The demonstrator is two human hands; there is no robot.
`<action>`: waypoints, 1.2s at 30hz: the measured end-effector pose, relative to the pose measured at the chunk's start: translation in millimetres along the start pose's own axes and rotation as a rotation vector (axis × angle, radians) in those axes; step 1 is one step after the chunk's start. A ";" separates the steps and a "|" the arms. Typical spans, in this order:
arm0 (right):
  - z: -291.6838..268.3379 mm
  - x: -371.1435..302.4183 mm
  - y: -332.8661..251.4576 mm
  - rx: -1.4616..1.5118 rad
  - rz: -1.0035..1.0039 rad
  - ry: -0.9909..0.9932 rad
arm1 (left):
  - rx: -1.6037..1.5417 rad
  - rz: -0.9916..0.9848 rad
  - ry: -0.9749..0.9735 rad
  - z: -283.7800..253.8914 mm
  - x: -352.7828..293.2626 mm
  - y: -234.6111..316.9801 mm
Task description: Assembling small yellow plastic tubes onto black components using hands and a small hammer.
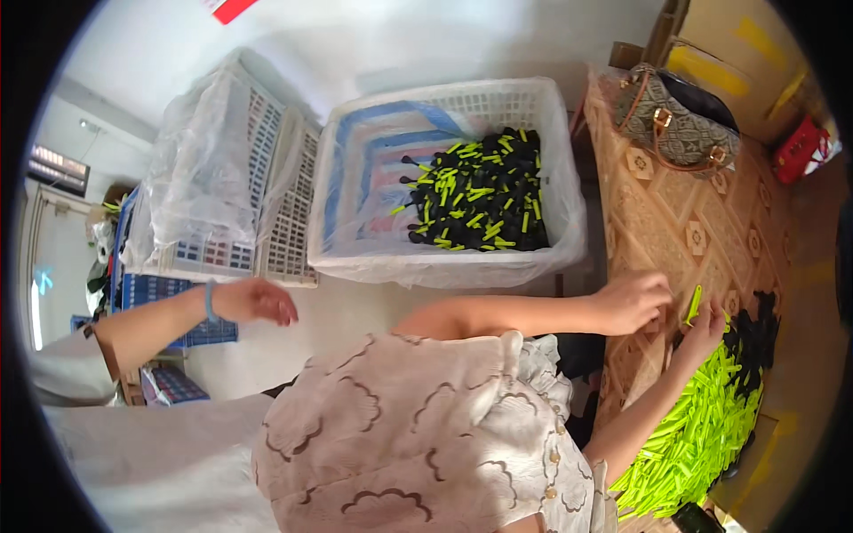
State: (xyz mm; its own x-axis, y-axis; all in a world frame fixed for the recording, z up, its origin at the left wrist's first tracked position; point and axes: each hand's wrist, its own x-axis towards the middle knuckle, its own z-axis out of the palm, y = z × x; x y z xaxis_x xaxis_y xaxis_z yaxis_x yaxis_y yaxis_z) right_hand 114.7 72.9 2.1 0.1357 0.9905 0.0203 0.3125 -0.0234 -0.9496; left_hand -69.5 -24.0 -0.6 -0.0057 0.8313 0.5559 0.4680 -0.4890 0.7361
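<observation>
My left hand [633, 303] is over the near edge of a patterned tabletop, its fingers curled together; anything in them is hidden. Beside it, my right hand [706, 329] pinches a slim bright green plastic piece [694, 305] between thumb and fingers. The piece stands tilted in the gap between the two hands. Under and beyond my right forearm spreads a large heap of similar green pieces [689, 435]. Several black pieces [753, 338] lie along its far side, just right of my right hand.
A plastic-lined white crate [444, 269] holds black-and-green pieces [480, 191]. Left of it stand plastic-covered crates [204, 169]. Another person's hand [258, 302], with a blue wristband, reaches in from the left. A handbag [680, 120] sits on the table's far end, near cardboard [755, 53].
</observation>
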 end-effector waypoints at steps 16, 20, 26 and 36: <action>224.3 -130.2 -19.5 -0.143 -0.639 -0.995 | 0.830 -1.053 0.333 -209.1 -177.3 -111.3; 213.7 -141.5 -14.4 -0.127 -0.720 -0.910 | 0.591 -1.153 0.264 -221.8 -208.1 -161.3; 133.1 -108.6 -20.9 0.042 -0.470 -0.478 | 0.324 -0.507 0.183 -130.0 -110.4 -110.5; -14.9 -19.7 -24.1 -0.501 0.024 0.045 | 0.307 0.055 -0.442 9.4 29.5 -61.9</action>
State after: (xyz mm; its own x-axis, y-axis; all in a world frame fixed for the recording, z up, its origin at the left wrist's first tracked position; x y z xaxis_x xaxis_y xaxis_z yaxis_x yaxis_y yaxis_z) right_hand 118.6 52.0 29.3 0.1857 0.9823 0.0243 0.7202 -0.1192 -0.6835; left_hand -90.3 33.2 -33.4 0.3674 0.8711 0.3260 0.6941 -0.4900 0.5273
